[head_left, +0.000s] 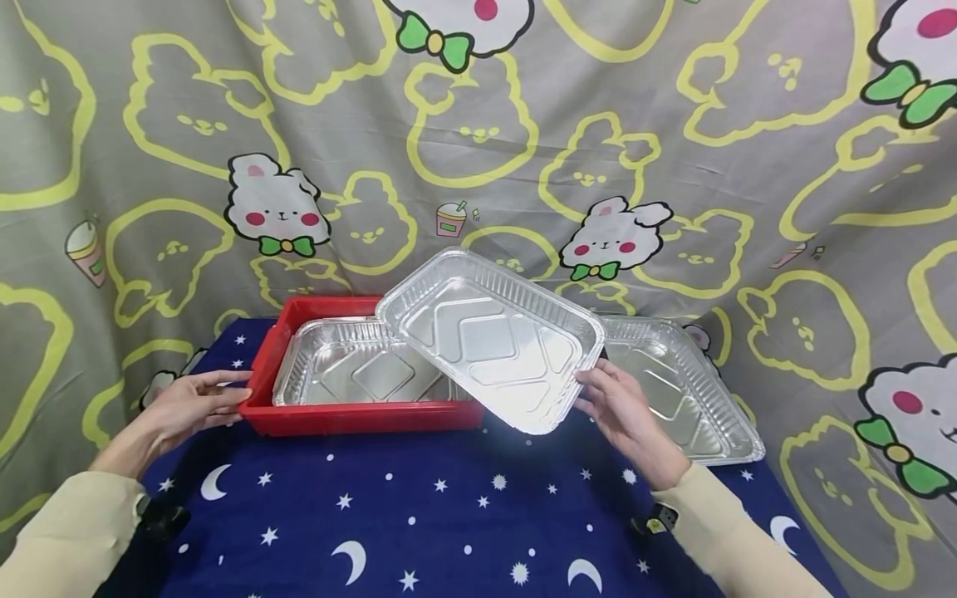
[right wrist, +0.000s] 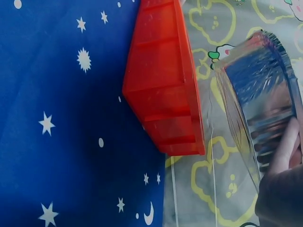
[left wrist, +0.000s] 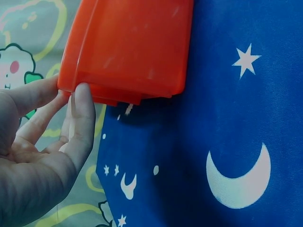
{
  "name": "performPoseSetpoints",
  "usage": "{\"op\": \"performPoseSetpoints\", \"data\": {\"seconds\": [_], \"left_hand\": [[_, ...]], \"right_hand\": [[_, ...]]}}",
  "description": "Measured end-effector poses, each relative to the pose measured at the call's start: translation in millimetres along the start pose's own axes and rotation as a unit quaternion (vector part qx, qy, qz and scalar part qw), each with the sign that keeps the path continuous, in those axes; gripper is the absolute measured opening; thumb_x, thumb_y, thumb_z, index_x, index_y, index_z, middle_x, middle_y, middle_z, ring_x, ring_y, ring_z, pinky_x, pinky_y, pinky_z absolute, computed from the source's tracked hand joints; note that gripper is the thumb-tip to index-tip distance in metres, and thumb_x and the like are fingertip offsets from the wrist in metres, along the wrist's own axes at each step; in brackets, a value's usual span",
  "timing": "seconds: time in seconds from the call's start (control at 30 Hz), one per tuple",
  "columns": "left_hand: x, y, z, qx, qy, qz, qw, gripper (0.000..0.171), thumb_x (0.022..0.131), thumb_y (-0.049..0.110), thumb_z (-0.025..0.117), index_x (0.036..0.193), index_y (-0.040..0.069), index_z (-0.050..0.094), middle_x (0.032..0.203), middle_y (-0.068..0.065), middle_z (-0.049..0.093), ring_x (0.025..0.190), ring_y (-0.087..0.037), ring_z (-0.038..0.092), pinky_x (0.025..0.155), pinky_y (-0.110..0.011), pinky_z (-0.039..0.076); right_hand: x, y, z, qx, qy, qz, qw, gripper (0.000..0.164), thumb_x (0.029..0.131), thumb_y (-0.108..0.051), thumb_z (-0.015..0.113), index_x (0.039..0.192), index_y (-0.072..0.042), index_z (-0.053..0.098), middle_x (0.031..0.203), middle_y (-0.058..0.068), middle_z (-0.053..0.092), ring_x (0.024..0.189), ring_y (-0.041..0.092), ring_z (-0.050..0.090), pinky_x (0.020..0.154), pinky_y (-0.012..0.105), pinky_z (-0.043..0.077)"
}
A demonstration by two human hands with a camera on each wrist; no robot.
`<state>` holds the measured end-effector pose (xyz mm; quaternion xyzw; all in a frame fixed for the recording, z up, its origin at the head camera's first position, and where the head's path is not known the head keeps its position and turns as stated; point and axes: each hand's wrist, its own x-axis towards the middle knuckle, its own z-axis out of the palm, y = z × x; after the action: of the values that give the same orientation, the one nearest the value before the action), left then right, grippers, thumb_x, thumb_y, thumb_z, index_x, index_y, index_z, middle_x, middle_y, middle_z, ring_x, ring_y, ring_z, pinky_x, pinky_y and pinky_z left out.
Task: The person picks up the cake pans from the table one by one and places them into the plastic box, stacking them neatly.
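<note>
A red plastic bin (head_left: pixel 359 419) is at the left of the table, and a shallow silver foil tray (head_left: pixel 329 378) lies inside it. My left hand (head_left: pixel 187 407) pinches the bin's rim at its left front corner; the left wrist view shows the thumb (left wrist: pixel 84 111) against the corner. With my right hand (head_left: pixel 624 411) I hold a second foil tray (head_left: pixel 486 332) by its right edge, raised and tilted. Its left end overlaps the bin's right side in the head view. In the right wrist view, fingers (right wrist: pixel 286 144) press on the held tray's ribbed outer side.
Another foil tray (head_left: pixel 673 399) lies at the right, partly behind the held tray and my right hand. A dark blue cloth (head_left: pixel 441 515) with moons and stars covers the table. A grey curtain (head_left: pixel 493 199) with rabbit drawings hangs close behind.
</note>
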<state>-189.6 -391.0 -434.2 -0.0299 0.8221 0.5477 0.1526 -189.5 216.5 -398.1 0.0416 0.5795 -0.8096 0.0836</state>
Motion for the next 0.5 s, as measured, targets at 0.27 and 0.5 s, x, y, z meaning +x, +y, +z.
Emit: {"op": "performPoseSetpoints", "data": {"seconds": [0.27,0.5], "left_hand": [[0.0,-0.2,0.5,0.003,0.0,0.001,1.0,0.076,0.106,0.022,0.066,0.159,-0.016,0.026,0.133,-0.009,0.068,0.094,-0.005,0.075,0.088,-0.03,0.066],[0.9,-1.3,-0.1,0.002,0.002,0.001,1.0,0.076,0.106,0.022,0.066,0.158,-0.015,0.027,0.131,-0.007,0.069,0.093,-0.007,0.076,0.087,-0.03,0.066]], "right_hand": [[9.3,-4.4,4.5,-0.037,-0.041,0.016,0.998,0.023,0.099,0.004,0.047,0.119,-0.006,0.053,0.095,-0.006,0.072,0.086,0.007,0.071,0.077,0.024,0.062],[24.8,-4.7,12.1,-0.056,-0.071,0.021,0.996,0.022,0.097,0.005,0.047,0.116,-0.005,0.054,0.092,-0.006,0.071,0.082,0.007,0.07,0.074,0.024,0.061]]}}
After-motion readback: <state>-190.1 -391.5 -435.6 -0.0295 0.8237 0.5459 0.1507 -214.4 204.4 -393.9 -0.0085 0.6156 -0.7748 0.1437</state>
